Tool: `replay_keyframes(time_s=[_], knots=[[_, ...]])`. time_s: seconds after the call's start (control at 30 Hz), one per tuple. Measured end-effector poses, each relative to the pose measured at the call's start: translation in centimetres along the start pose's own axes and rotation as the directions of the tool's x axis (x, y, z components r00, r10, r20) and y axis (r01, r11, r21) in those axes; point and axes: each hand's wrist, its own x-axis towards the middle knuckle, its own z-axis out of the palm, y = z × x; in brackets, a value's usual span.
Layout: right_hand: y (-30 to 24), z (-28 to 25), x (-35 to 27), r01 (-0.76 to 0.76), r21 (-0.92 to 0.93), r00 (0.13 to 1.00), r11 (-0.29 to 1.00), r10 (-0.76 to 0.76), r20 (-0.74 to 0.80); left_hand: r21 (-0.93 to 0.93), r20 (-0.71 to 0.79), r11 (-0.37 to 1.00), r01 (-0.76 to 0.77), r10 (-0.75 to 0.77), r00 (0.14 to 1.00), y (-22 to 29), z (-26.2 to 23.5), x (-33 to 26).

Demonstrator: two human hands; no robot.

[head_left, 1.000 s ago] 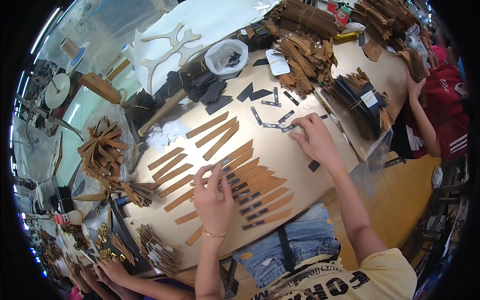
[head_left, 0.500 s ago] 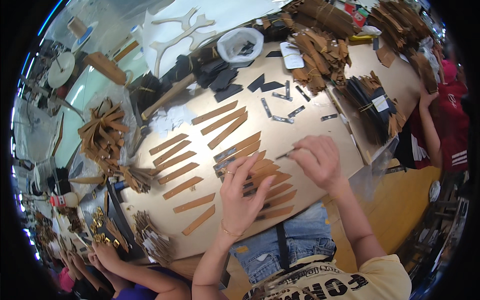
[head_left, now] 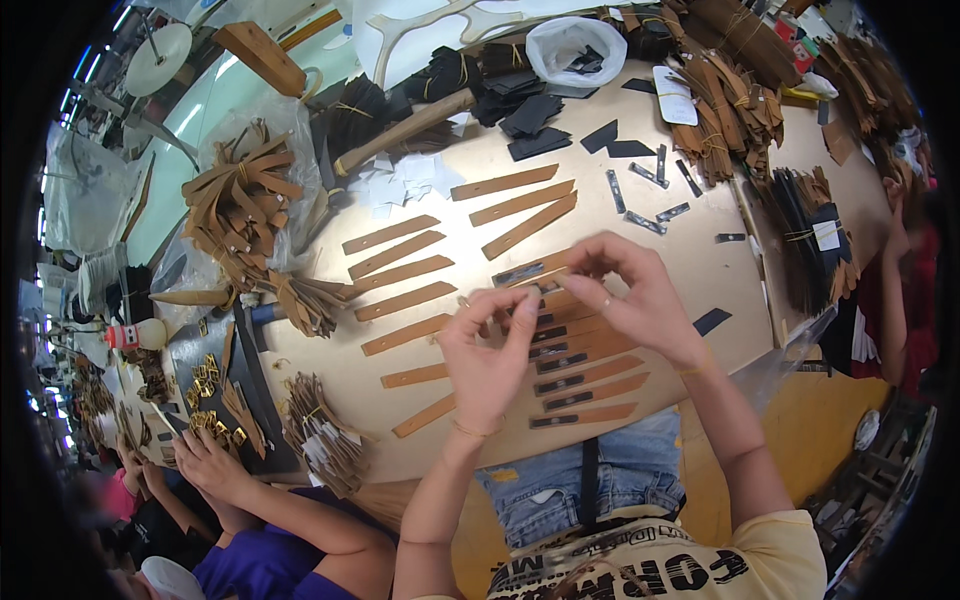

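Over the middle of the table, my left hand (head_left: 487, 345) and my right hand (head_left: 628, 297) are close together, fingers pinched. Between their fingertips runs a narrow brown leather strip (head_left: 543, 280), seen nearly edge-on; my fingers partly hide it. Beneath and beside them, a column of overlapping brown leather strips (head_left: 615, 385) lies with small dark pieces (head_left: 563, 381) on their left ends. To the left, brown strips (head_left: 405, 300) with slanted ends lie apart in a row. Three more strips (head_left: 520, 208) lie beyond my hands.
Small dark metallic-looking pieces (head_left: 640, 222) lie scattered at the far right, near a white tub (head_left: 576, 52). Bundled strips (head_left: 240, 195), a wooden-handled hammer (head_left: 405, 130) and white paper scraps (head_left: 405, 185) are on the left. A co-worker's hands (head_left: 210, 460) handle gold-coloured fittings at the near left.
My right hand has moved left to meet my left hand, and its fingertips are now at the strip. My left hand's spread fingers have closed. The view has shifted, too.
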Motion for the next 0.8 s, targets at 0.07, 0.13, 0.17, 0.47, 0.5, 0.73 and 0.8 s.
replay_keyframes(time_s=[0.07, 0.13, 0.17, 0.47, 0.5, 0.73, 0.8], knots=[[0.5, 0.6, 2.0, -0.051, -0.002, 0.998, 0.999, 0.051, 0.020, 0.005, -0.071, 1.000, -0.020, 0.021, 0.997, -1.0, -0.1, 1.2], [1.0, 1.2, 3.9, -0.077, 0.049, 0.997, 0.996, 0.076, 0.026, 0.100, -0.166, 0.995, 0.001, 0.016, 0.986, -2.0, 0.1, 2.4], [1.3, 1.4, 4.8, -0.036, -0.090, 0.999, 0.995, 0.036, 0.001, 0.204, -0.203, 0.979, -0.019, 0.061, 0.977, -2.4, 0.3, 3.2], [3.4, 2.1, 7.1, -0.093, -0.190, 0.995, 0.977, 0.086, -0.043, 0.505, -0.230, 0.850, 0.151, -0.036, 0.973, -3.6, 1.1, 4.9], [3.6, 2.2, 7.1, -0.101, -0.187, 0.994, 0.977, 0.092, -0.055, 0.522, -0.233, 0.839, 0.153, -0.032, 0.972, -3.7, 1.1, 5.0], [3.8, 2.5, 7.3, -0.120, -0.219, 0.992, 0.968, 0.109, -0.064, 0.569, -0.235, 0.808, 0.157, -0.024, 0.972, -3.7, 1.2, 5.2], [3.8, 2.5, 7.3, -0.128, -0.230, 0.991, 0.965, 0.114, -0.075, 0.571, -0.235, 0.806, 0.160, -0.026, 0.972, -3.7, 1.2, 5.2]])
